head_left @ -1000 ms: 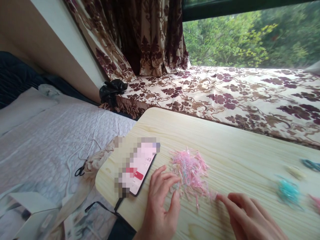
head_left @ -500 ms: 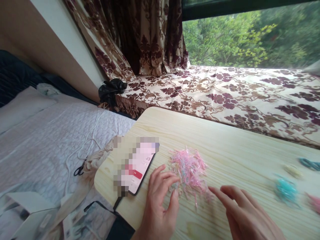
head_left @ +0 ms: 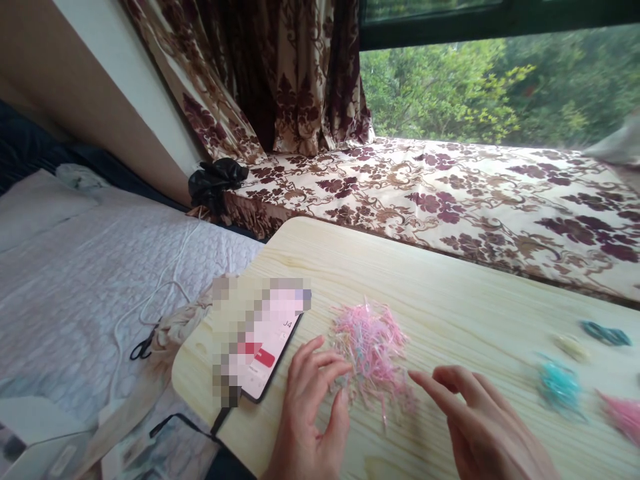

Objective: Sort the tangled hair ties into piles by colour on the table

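A loose heap of thin, shiny plastic-looking strands (head_left: 370, 340), mostly pink with some pale blue and yellowish ones, lies on the wooden table (head_left: 320, 253). At the heap's left edge is my left hand (head_left: 315, 400), fingers curved and thumb apart, with nothing seen gripped between them. My right hand (head_left: 483, 417) hovers at the heap's lower right. Its index finger points at the strands while the other fingers bend; nothing shows in it, though its palm side is hidden.
A phone (head_left: 265, 353), partly blurred out, lies left of my left hand. To the right are a turquoise bunch (head_left: 559, 383), a pale yellow bunch (head_left: 571, 347), a dark teal bunch (head_left: 605, 332) and a pink bunch (head_left: 623, 413). A bed (head_left: 125, 260) adjoins the table.
The whole view has shifted slightly, bringing more of the pink bunch at the right into sight. Both hands keep nearly the same pose beside the heap.
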`<state>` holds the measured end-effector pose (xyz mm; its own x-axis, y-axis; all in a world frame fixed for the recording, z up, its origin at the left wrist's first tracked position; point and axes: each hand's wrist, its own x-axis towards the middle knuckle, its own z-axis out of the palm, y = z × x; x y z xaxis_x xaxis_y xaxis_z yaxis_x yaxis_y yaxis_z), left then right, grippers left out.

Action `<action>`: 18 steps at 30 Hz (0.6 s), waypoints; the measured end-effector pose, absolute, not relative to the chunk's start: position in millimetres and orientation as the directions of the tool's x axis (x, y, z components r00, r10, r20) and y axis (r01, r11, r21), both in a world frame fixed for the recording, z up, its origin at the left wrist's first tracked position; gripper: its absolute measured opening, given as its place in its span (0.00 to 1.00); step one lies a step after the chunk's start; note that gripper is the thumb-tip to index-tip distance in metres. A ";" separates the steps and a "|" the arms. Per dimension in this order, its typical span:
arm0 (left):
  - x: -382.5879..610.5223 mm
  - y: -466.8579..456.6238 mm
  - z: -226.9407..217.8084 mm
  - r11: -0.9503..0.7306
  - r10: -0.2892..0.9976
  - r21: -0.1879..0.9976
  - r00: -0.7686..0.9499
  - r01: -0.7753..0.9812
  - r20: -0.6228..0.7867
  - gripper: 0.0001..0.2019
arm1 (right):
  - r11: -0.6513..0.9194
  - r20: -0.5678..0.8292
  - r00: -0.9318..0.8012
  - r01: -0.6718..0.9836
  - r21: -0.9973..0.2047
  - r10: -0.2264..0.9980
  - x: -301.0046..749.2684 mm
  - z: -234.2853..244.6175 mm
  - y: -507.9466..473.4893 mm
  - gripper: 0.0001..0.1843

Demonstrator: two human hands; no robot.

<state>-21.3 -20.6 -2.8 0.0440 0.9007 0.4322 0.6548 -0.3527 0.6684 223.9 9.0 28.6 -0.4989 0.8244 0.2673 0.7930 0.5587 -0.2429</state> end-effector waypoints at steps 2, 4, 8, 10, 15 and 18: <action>-21.4 -20.3 -1.9 -0.357 0.899 0.662 0.050 0.658 0.435 0.18 | 0.569 0.251 -0.515 0.784 -0.248 0.819 215.5 28.9 12.4 0.29; -20.2 -20.2 -0.2 -0.363 0.895 0.659 0.051 0.659 0.443 0.17 | 0.575 0.236 -0.529 0.788 -0.219 0.815 215.3 28.7 13.6 0.29; -16.0 -20.2 3.3 -0.355 0.889 0.675 0.010 0.647 0.457 0.16 | 0.555 0.246 -0.512 0.816 -0.161 0.823 235.0 28.5 9.2 0.22; -14.8 -20.4 4.2 -0.352 0.891 0.683 0.006 0.640 0.453 0.16 | 0.548 0.259 -0.501 0.821 -0.158 0.826 243.9 28.2 6.9 0.20; -15.3 -21.0 4.3 -0.336 0.906 0.694 0.015 0.637 0.424 0.17 | 0.530 0.243 -0.485 0.829 -0.178 0.840 243.6 25.7 8.0 0.20; -15.4 -21.3 4.6 -0.329 0.909 0.697 0.013 0.637 0.416 0.16 | 0.534 0.232 -0.492 0.826 -0.180 0.839 243.2 27.1 5.2 0.19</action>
